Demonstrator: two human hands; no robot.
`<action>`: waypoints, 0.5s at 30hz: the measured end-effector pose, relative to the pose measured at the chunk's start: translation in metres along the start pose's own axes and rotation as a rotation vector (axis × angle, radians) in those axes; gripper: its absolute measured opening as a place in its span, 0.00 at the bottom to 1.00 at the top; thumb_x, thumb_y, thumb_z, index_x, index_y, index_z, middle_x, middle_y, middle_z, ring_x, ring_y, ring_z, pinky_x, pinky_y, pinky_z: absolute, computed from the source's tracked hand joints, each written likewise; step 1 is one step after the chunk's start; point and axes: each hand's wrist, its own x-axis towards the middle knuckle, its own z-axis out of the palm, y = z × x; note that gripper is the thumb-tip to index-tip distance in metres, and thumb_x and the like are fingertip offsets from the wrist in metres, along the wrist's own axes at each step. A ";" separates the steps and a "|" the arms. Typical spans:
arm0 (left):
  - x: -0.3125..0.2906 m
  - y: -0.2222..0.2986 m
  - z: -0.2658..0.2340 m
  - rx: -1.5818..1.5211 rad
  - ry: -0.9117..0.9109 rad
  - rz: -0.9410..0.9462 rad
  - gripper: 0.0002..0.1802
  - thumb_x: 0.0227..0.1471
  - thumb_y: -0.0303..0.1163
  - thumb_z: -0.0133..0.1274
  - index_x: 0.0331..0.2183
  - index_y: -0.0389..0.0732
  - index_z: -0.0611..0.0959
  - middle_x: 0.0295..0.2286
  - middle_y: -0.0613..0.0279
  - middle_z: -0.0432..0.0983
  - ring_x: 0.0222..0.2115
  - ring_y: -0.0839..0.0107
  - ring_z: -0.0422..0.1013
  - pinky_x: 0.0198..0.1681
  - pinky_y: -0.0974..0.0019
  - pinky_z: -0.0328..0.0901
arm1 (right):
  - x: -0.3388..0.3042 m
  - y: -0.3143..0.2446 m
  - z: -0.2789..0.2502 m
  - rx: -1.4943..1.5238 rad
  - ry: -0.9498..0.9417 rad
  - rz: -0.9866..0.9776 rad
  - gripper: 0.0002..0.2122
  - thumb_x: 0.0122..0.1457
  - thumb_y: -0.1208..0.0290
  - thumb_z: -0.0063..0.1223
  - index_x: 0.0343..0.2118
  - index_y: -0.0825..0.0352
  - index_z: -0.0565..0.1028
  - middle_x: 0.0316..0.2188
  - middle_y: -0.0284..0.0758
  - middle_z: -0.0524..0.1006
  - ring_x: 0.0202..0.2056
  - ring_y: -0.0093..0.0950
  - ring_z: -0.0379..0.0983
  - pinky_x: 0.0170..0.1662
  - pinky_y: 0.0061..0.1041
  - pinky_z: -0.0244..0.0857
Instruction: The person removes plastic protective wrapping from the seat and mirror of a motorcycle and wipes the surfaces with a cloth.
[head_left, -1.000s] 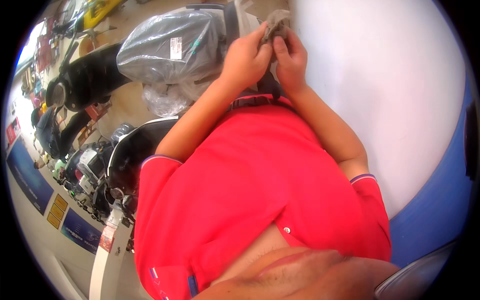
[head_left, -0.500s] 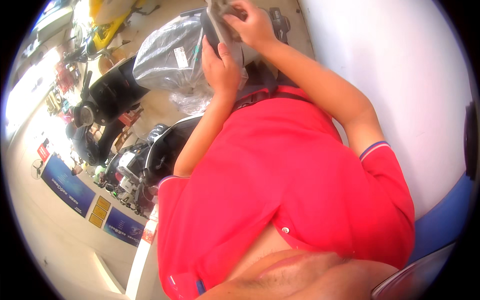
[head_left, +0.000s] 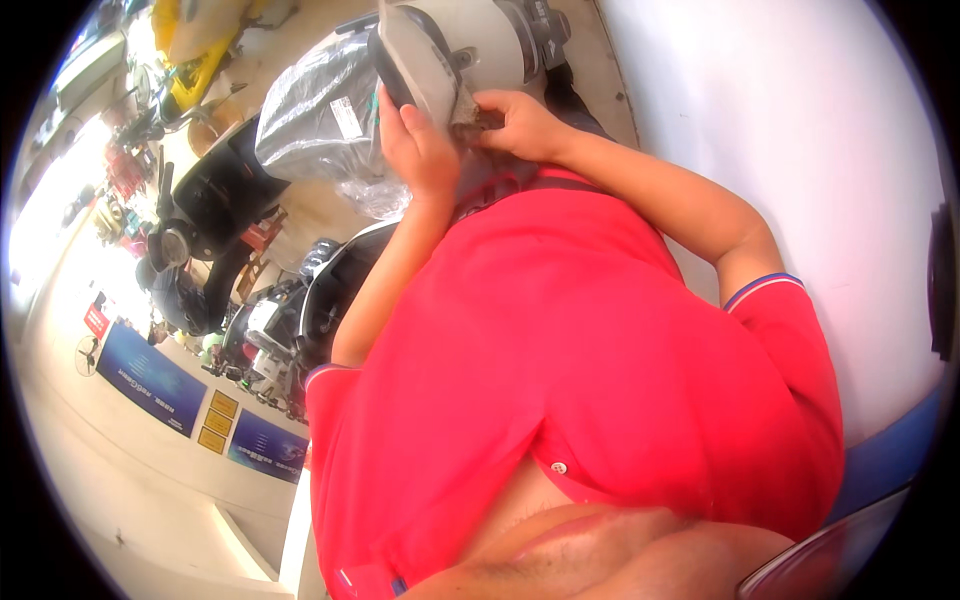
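A pale panel with a thick black edge (head_left: 432,62) stands in front of me at the top of the view. My left hand (head_left: 422,158) holds its lower edge, fingers stretched up along one side and thumb on the other. Just to the right, my right hand (head_left: 522,126) is closed, pinching a crumpled grey-brown cloth (head_left: 465,108) near the panel's lower right part. Some of the cloth is hidden by the fingers. Behind the panel, to the right, is a rounded white body (head_left: 495,42), perhaps part of a scooter.
At the left lies a large item wrapped in clear plastic (head_left: 308,118), with a black scooter (head_left: 225,180) beyond it. More parked two-wheelers (head_left: 268,335) stand lower left. A yellow vehicle frame (head_left: 195,80) is farther off. A white wall (head_left: 780,130) rises close on my right.
My right hand has moved down with the cloth, from the panel's top to its lower right. My left hand has shifted slightly left and down. More of the panel and white body shows.
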 end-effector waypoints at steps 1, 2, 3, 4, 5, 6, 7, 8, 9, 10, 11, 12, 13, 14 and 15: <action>-0.001 0.001 0.000 -0.034 0.002 -0.008 0.29 0.61 0.40 0.37 0.54 0.24 0.66 0.48 0.38 0.70 0.50 0.48 0.68 0.53 0.56 0.61 | 0.000 -0.006 -0.003 -0.077 -0.004 0.009 0.10 0.49 0.75 0.61 0.34 0.70 0.73 0.28 0.32 0.73 0.31 0.21 0.66 0.39 0.21 0.62; -0.002 0.000 0.001 -0.068 0.005 -0.017 0.29 0.61 0.39 0.37 0.54 0.24 0.66 0.49 0.39 0.70 0.50 0.48 0.68 0.53 0.57 0.60 | 0.000 -0.012 -0.006 -0.153 -0.009 0.018 0.10 0.50 0.75 0.61 0.34 0.70 0.73 0.28 0.33 0.73 0.32 0.22 0.66 0.40 0.22 0.62; -0.002 -0.003 0.000 -0.072 0.012 -0.002 0.29 0.61 0.39 0.38 0.55 0.24 0.66 0.49 0.39 0.70 0.50 0.50 0.68 0.53 0.58 0.60 | 0.003 -0.011 -0.004 -0.151 -0.008 0.018 0.10 0.50 0.75 0.61 0.34 0.70 0.73 0.28 0.33 0.73 0.32 0.22 0.66 0.40 0.22 0.62; -0.002 -0.003 0.001 -0.073 0.009 -0.001 0.29 0.61 0.39 0.38 0.55 0.24 0.66 0.49 0.39 0.70 0.50 0.50 0.68 0.53 0.58 0.60 | 0.007 -0.010 -0.002 -0.104 0.045 -0.028 0.11 0.50 0.74 0.62 0.34 0.70 0.73 0.29 0.34 0.73 0.32 0.22 0.67 0.40 0.22 0.62; -0.002 -0.003 0.002 -0.061 0.021 0.019 0.28 0.62 0.38 0.38 0.54 0.25 0.67 0.47 0.42 0.72 0.47 0.55 0.69 0.51 0.60 0.62 | 0.009 -0.009 0.000 -0.058 0.097 -0.074 0.11 0.50 0.73 0.62 0.34 0.70 0.73 0.29 0.34 0.74 0.32 0.23 0.67 0.40 0.23 0.63; -0.003 -0.003 0.002 -0.049 0.034 0.039 0.26 0.63 0.38 0.37 0.54 0.26 0.68 0.46 0.46 0.73 0.45 0.60 0.70 0.49 0.63 0.63 | 0.010 -0.007 -0.001 -0.058 0.098 -0.073 0.11 0.50 0.73 0.62 0.34 0.70 0.73 0.29 0.34 0.74 0.32 0.23 0.67 0.40 0.23 0.63; -0.003 -0.004 0.002 -0.048 0.034 0.039 0.26 0.63 0.38 0.37 0.54 0.26 0.68 0.46 0.46 0.73 0.45 0.60 0.70 0.49 0.63 0.63 | 0.012 -0.003 -0.001 -0.074 0.128 -0.108 0.12 0.51 0.71 0.62 0.35 0.70 0.73 0.30 0.35 0.74 0.33 0.24 0.68 0.40 0.23 0.63; -0.003 -0.005 0.002 -0.019 0.031 0.042 0.26 0.63 0.38 0.37 0.54 0.26 0.68 0.46 0.45 0.73 0.45 0.59 0.70 0.49 0.63 0.63 | 0.013 0.000 -0.001 -0.089 0.158 -0.143 0.13 0.51 0.70 0.62 0.36 0.70 0.73 0.30 0.36 0.75 0.34 0.25 0.69 0.40 0.24 0.64; -0.003 -0.005 0.001 0.010 0.028 0.044 0.26 0.63 0.38 0.38 0.54 0.26 0.68 0.46 0.45 0.73 0.45 0.59 0.71 0.49 0.63 0.64 | 0.016 0.003 -0.003 -0.088 0.156 -0.143 0.13 0.51 0.70 0.62 0.36 0.70 0.73 0.30 0.36 0.75 0.34 0.25 0.69 0.40 0.24 0.64; -0.003 -0.004 0.001 0.012 0.030 0.042 0.26 0.63 0.38 0.38 0.54 0.26 0.68 0.46 0.45 0.73 0.45 0.59 0.71 0.49 0.63 0.64 | 0.020 0.006 -0.005 -0.156 0.244 -0.141 0.14 0.53 0.69 0.61 0.38 0.71 0.73 0.33 0.36 0.75 0.36 0.24 0.70 0.42 0.24 0.64; -0.004 -0.002 0.001 0.025 0.027 0.017 0.27 0.61 0.37 0.39 0.54 0.25 0.67 0.47 0.41 0.71 0.48 0.53 0.69 0.51 0.60 0.61 | 0.025 0.010 -0.008 -0.224 0.333 -0.139 0.14 0.55 0.68 0.60 0.40 0.71 0.73 0.35 0.35 0.76 0.38 0.23 0.71 0.43 0.25 0.65; -0.004 -0.001 0.001 0.038 0.023 -0.009 0.28 0.59 0.36 0.40 0.54 0.24 0.67 0.49 0.37 0.70 0.50 0.46 0.67 0.54 0.57 0.59 | 0.036 0.014 -0.015 -0.245 0.380 -0.050 0.16 0.56 0.65 0.58 0.43 0.71 0.74 0.36 0.37 0.78 0.40 0.26 0.74 0.43 0.25 0.66; -0.004 -0.002 0.001 0.037 0.021 -0.008 0.28 0.59 0.36 0.40 0.54 0.24 0.67 0.49 0.37 0.70 0.50 0.46 0.67 0.54 0.57 0.59 | 0.046 0.021 -0.025 -0.195 0.392 0.061 0.16 0.56 0.65 0.58 0.43 0.70 0.74 0.36 0.37 0.78 0.40 0.27 0.74 0.42 0.26 0.67; -0.004 -0.003 0.000 0.067 0.020 0.012 0.27 0.60 0.36 0.40 0.54 0.25 0.67 0.48 0.40 0.71 0.48 0.52 0.69 0.52 0.59 0.61 | 0.057 0.030 -0.036 -0.143 0.402 0.173 0.16 0.56 0.64 0.57 0.43 0.70 0.74 0.35 0.37 0.79 0.40 0.28 0.75 0.41 0.26 0.67; -0.003 -0.003 0.000 0.096 0.018 0.035 0.26 0.62 0.36 0.40 0.54 0.26 0.68 0.47 0.43 0.72 0.46 0.57 0.70 0.51 0.62 0.62 | 0.067 0.043 -0.047 -0.238 0.470 0.246 0.17 0.56 0.62 0.57 0.43 0.69 0.75 0.34 0.38 0.80 0.38 0.29 0.76 0.40 0.27 0.67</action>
